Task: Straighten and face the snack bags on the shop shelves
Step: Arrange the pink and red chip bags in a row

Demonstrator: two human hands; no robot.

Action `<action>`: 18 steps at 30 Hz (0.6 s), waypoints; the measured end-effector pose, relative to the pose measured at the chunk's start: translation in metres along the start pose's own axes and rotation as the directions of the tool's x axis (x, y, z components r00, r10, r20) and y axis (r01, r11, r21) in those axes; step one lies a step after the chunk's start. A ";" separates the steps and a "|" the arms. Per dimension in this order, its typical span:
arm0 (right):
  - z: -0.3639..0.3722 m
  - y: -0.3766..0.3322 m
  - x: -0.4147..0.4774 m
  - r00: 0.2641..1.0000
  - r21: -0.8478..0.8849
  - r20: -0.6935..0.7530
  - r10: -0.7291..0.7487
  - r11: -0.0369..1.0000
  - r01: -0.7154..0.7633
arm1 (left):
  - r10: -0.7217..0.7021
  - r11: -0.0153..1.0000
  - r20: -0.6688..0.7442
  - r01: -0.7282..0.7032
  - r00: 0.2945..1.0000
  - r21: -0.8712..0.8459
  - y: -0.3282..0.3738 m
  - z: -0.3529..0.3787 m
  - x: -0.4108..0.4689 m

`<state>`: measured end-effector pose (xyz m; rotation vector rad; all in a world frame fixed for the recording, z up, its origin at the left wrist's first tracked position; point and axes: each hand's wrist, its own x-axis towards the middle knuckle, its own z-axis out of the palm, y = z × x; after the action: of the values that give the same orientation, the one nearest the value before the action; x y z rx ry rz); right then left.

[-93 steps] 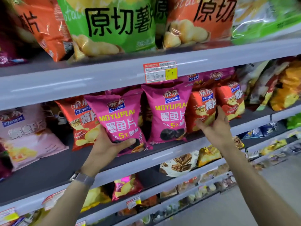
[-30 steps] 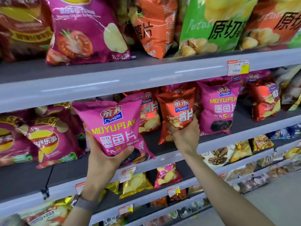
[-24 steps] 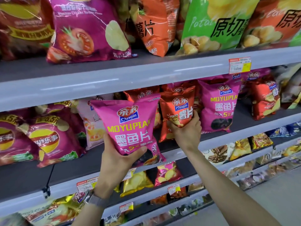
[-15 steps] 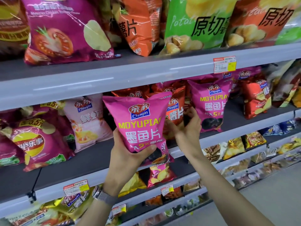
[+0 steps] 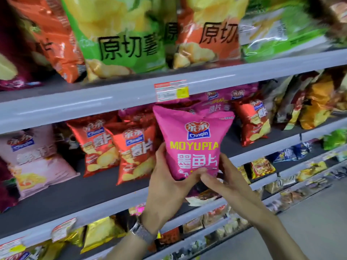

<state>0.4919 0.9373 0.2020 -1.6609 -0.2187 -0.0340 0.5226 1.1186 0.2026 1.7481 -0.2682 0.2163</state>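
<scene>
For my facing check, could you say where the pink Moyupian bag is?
Head view, centre: the pink bag is held by left hand and right hand before the middle shelf, right of a red bag.

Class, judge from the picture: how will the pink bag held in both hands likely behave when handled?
Probably light: the pink bag stands upright, gripped only near its bottom by the left hand and right hand. Likely air-puffed yet yielding: its top is creased. Squeezing may crush the contents.

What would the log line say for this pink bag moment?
step: facing pink bag | left grip: holds bag bottom | right grip: pinches bag bottom | bag: upright, label outward
</scene>
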 end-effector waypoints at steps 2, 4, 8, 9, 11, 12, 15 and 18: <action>-0.034 0.006 0.004 0.998 0.001 -0.057 0.027 1.000 -0.027 | -0.019 0.999 0.077 0.022 0.997 -0.030 0.008 0.037 0.005; -0.065 0.012 0.010 0.991 0.025 -0.124 0.048 0.999 -0.045 | -0.029 0.995 0.174 0.045 0.984 -0.090 0.013 0.069 0.011; -0.118 0.029 0.029 0.975 0.078 -0.205 0.085 0.994 -0.071 | -0.054 0.972 0.311 0.121 0.949 -0.202 0.013 0.104 0.024; -0.129 0.034 0.035 0.972 0.102 -0.211 0.104 0.991 -0.084 | -0.057 0.975 0.325 0.123 0.944 -0.186 0.011 0.109 0.027; -0.148 0.041 0.049 0.963 0.175 -0.226 0.145 0.979 -0.106 | -0.059 0.992 0.294 0.090 0.954 -0.091 0.007 0.111 0.029; -0.155 0.044 0.058 0.959 0.189 -0.242 0.148 0.977 -0.103 | -0.048 0.998 0.225 0.053 0.973 -0.015 0.004 0.109 0.030; -0.172 0.053 0.088 0.949 0.134 -0.290 0.126 0.987 -0.090 | 0.031 0.995 -0.116 -0.020 0.993 0.093 -0.012 0.096 0.029; -0.183 0.061 0.119 0.957 0.102 -0.274 0.097 0.992 -0.072 | 0.055 0.991 -0.350 -0.007 0.935 0.135 -0.025 0.080 0.033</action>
<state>0.6384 0.7661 0.1795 -1.5530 0.0644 -0.1899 0.5617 1.0425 0.1733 1.7984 -0.0188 0.5757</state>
